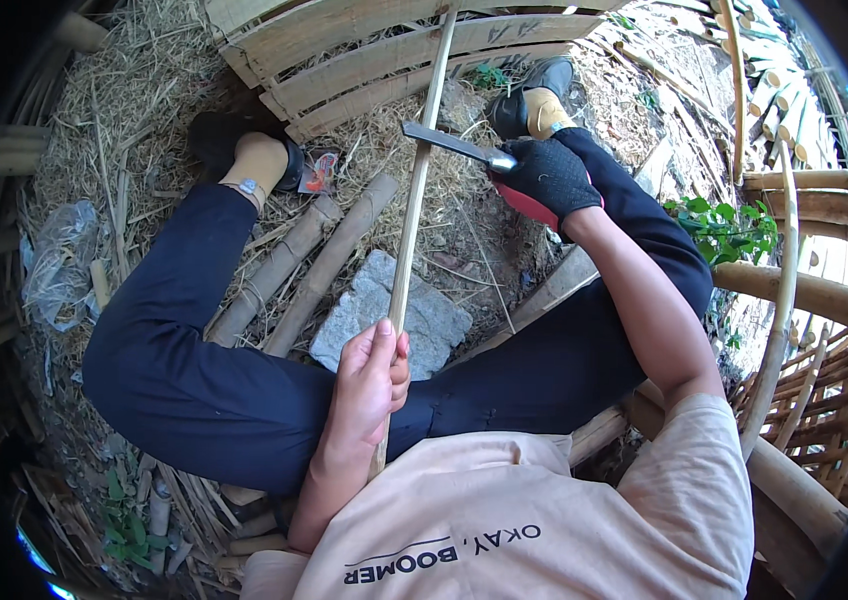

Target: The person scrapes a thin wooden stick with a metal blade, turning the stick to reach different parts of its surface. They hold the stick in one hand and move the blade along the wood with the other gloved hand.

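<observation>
My bare left hand is closed around a long, pale bamboo strip, low down near my body. The strip runs up and away from me past the wooden slats. In a black and red glove, my right hand grips a knife by its handle, which the glove mostly hides. The dark, straight blade lies across the upper part of the strip and seems to touch it. Behind the strip, between my legs, sits a flat grey stone.
A slatted wooden crate stands at the far side. Bamboo poles lie left of the stone. Bamboo rails and cut bamboo pieces are at the right. Dry straw and a crumpled plastic bag cover ground at the left.
</observation>
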### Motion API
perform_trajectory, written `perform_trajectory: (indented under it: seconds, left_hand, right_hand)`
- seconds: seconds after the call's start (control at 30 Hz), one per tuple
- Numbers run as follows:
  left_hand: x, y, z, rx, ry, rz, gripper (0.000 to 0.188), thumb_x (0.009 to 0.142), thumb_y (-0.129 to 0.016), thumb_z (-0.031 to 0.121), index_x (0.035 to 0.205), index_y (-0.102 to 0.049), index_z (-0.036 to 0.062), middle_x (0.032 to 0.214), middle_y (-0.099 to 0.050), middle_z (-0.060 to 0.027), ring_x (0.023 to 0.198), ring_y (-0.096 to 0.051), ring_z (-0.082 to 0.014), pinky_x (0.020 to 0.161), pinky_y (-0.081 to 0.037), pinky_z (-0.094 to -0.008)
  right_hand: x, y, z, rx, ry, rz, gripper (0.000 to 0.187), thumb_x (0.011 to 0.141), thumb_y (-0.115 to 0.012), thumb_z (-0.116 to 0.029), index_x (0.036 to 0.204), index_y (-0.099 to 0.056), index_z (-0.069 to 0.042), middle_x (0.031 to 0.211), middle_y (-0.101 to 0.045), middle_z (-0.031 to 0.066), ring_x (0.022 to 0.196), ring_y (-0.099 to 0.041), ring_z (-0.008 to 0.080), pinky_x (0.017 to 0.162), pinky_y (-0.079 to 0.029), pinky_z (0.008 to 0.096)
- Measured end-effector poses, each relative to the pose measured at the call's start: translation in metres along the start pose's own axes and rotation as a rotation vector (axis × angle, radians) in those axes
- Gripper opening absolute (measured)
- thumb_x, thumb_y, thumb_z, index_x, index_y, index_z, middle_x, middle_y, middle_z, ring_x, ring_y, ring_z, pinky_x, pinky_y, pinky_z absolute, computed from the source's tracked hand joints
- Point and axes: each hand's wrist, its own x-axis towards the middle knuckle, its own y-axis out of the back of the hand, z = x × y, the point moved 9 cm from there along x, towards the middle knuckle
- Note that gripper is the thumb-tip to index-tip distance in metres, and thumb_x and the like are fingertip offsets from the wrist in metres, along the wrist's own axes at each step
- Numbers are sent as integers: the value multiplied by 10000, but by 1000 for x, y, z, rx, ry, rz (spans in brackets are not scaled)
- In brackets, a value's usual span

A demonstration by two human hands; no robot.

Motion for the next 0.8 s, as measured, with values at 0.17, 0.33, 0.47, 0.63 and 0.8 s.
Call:
perform_trajectory:
  seconds: [0.17, 0.33, 0.47, 0.63, 0.8]
  left_hand:
    - [2, -2, -4, -76, 56, -55, 351, 1094, -367, 356, 858, -473, 118, 556, -242, 100, 405, -193, -1, 348, -162, -201]
    - [0, -4, -6, -184, 103, -160, 346, 1092, -375, 351, 849, -472, 124, 557, -219, 101, 411, -175, -6, 352, -151, -206]
    - [3, -4, -9, -170, 93, -136, 361, 1089, -385, 370, 839, -467, 124, 546, -255, 97, 405, -198, -8, 355, -162, -209]
    - [3, -1, -8, -132, 73, -97, 365, 1086, -394, 382, 834, -472, 130, 545, -251, 99, 404, -202, -10, 356, -163, -209]
    - [4, -4, -9, -146, 94, -103, 365, 1087, -390, 381, 835, -475, 131, 549, -254, 101, 403, -198, -8, 355, -162, -205]
  right_hand:
    - [-37, -17, -48, 44, 254, -175, 288, 834, -642, -378, 951, -725, -129, 838, -705, 182, 812, -682, 392, 772, -542, 472]
    - [-64, -39, -81, 117, 437, -235, 254, 740, -723, -321, 858, -693, -97, 772, -668, 195, 756, -650, 419, 685, -524, 483]
    - [-60, -38, -76, 65, 420, -195, 262, 737, -720, -323, 860, -682, -95, 733, -656, 197, 731, -650, 418, 663, -527, 487]
    - [-56, -32, -76, -30, 375, -183, 234, 771, -673, -351, 825, -711, -126, 731, -682, 169, 719, -687, 372, 669, -542, 468]
    - [-55, -34, -70, -9, 387, -142, 245, 781, -672, -369, 845, -716, -137, 714, -678, 165, 723, -690, 367, 679, -546, 465]
